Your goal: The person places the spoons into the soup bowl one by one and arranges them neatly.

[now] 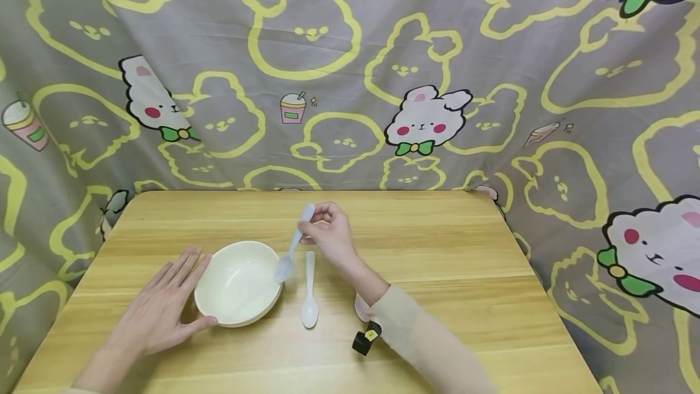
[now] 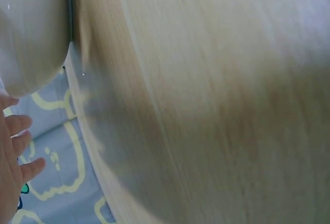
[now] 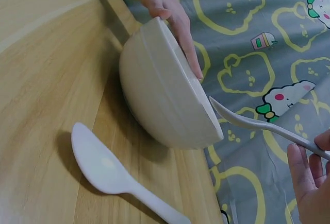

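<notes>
A cream-coloured bowl stands on the wooden table, and no contents show inside it. My left hand lies along the bowl's left side, fingers straight and thumb spread near the front rim. Between thumb and fingers, my right hand pinches the handle of a pale blue-grey spoon. This spoon slants downward, its head over the bowl's right rim; in the right wrist view its tip is close above the rim. A white spoon lies right of the bowl, handle pointing away from me.
Under the right forearm a pinkish object lies on the table, mostly hidden by the sleeve and the black wrist camera. Behind the wooden table hangs a grey patterned curtain, which also runs along both sides.
</notes>
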A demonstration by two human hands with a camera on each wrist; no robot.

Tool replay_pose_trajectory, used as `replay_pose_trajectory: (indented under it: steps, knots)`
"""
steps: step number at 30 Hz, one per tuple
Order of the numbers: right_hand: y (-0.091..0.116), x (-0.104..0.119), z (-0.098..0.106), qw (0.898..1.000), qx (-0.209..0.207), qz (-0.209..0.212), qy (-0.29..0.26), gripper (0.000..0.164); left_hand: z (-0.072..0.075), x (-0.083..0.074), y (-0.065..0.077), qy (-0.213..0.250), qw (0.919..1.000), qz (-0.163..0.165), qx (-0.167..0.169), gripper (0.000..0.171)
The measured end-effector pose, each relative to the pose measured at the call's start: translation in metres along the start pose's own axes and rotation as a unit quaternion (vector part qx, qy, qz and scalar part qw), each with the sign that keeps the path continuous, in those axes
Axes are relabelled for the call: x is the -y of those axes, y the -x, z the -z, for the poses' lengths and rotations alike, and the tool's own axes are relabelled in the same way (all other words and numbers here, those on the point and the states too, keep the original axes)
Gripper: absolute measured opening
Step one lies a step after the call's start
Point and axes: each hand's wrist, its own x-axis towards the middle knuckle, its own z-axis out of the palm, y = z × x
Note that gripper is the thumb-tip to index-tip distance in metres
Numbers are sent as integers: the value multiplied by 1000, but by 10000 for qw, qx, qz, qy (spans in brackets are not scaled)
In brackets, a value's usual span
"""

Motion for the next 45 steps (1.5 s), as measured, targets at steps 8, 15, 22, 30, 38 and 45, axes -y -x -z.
replay_pose_trajectory:
  steps: [8, 15, 22, 30, 38, 45]
  knots:
    - [-8, -2, -21, 9999, 106, 52, -73, 30, 0, 0, 1, 11, 10000, 48, 61, 122]
    - [-12, -13, -30, 9997, 247, 51, 8, 28, 2, -1, 1, -21, 9998, 104, 142, 122]
    - [-17, -23, -40, 9990, 369, 3, 243, 29, 2, 0, 2, -12, 9998, 95, 173, 123]
    - [-20, -34, -49, 9983, 461, 32, 357, 28, 1, 0, 2, -24, 9997, 102, 221, 123]
    - [-23, -39, -52, 9968, 491, -64, 630, 29, 0, 0, 1, -12, 9997, 94, 227, 122]
    - [-28, -43, -54, 9965, 458, -117, 689, 30, 0, 0, 0, 8, 9998, 68, 176, 121]
